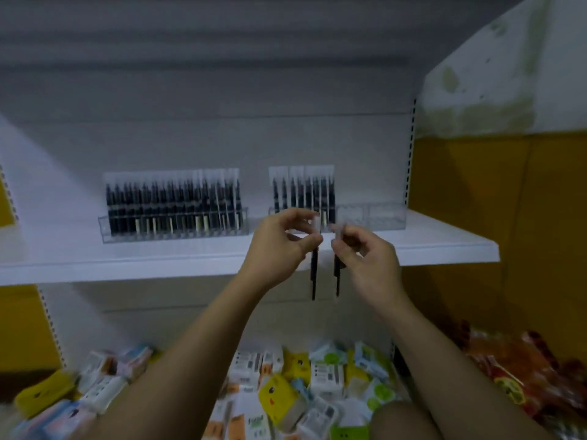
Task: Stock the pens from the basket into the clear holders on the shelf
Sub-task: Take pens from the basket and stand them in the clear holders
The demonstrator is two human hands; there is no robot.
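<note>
Shelf (pixel 127 258) with two clear holders (pixel 105 230) of blurred dark pens (pixel 171 201); before it, left hand (pixel 279 239) pinches a pen (pixel 314 274), right hand (pixel 365 255) pinches a second pen (pixel 337 277), both hanging down, tops hidden by fingers (pixel 300 215)

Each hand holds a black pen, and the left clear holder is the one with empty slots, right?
Not quite. In the head view the left holder is packed full; the right holder has the empty slots. The left hand and right hand each hold a black pen.
</note>
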